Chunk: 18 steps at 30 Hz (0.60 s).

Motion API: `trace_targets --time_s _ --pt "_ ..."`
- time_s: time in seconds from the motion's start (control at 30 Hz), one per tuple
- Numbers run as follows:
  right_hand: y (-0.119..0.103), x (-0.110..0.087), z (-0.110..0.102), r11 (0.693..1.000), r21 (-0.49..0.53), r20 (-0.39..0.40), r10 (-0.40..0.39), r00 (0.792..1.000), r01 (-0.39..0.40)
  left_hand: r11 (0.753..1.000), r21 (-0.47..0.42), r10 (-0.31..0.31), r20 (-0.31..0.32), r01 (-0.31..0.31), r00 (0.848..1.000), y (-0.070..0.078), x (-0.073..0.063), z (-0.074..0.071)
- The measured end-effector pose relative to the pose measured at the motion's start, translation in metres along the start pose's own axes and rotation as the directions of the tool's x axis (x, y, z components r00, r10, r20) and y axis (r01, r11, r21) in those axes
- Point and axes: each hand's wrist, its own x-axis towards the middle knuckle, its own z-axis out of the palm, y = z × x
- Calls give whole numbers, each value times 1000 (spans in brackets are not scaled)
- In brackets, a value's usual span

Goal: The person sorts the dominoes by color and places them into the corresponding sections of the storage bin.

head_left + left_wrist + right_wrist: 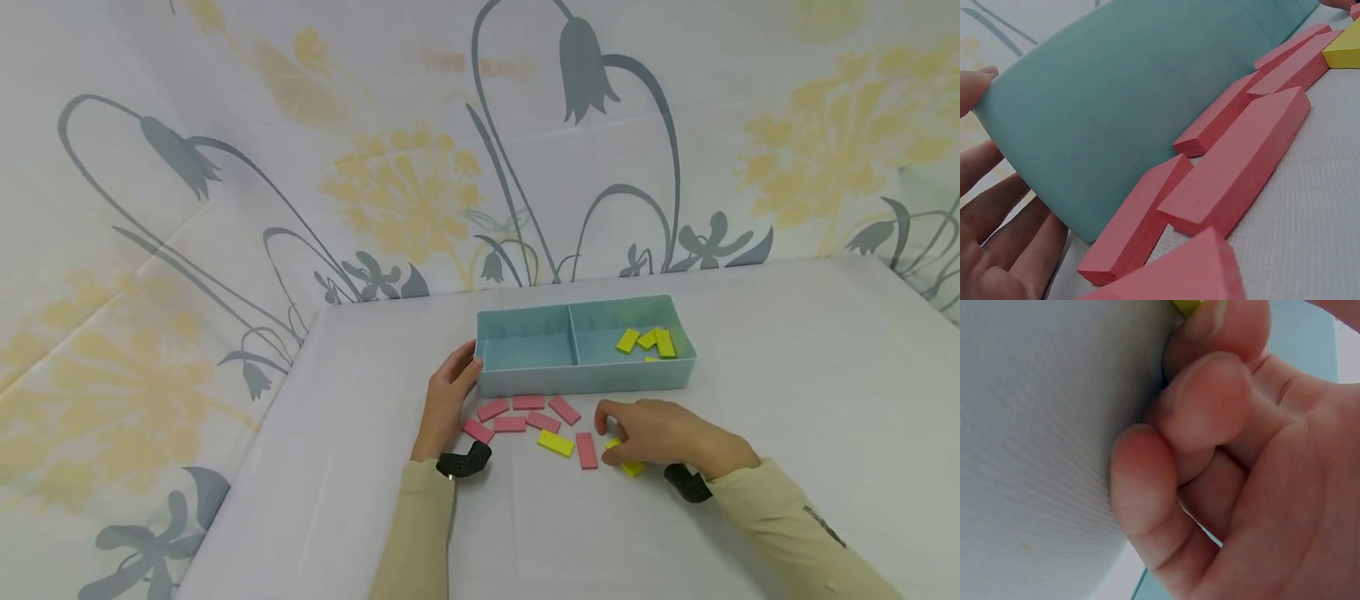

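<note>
A pale blue-green two-compartment box (525, 382) stands on the white cloth. My left hand (444, 404) rests at its left end, the thumb by the near corner and the fingers reaching along the end wall, as the left wrist view shows. My right hand (660, 429) is low over a yellow block (633, 469), its thumb and index finger apart, the other fingers bent against the cloth. The hand partly hides that block; only a yellow corner (1188, 306) shows in the right wrist view. Between the hands lie another yellow block (555, 443) and several pink blocks (510, 424).
In the box's right compartment lie several yellow blocks (628, 340); the left compartment floor (525, 352) is bare. A pink block (587, 450) lies just left of my right hand. Flower-printed cloth (420, 192) hangs behind the table (555, 533).
</note>
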Motion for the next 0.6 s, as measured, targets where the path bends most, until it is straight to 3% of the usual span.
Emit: trace_targets --time_s 0.43,0.6 --pt "2 0 0 999 -25 -28 -48 998 47 1000 14 -5 -10 5 1000 0 -1 0" --pt "1 1 1 999 -25 -34 -26 999 26 1000 18 3 -19 -2 1000 0 -1 0"
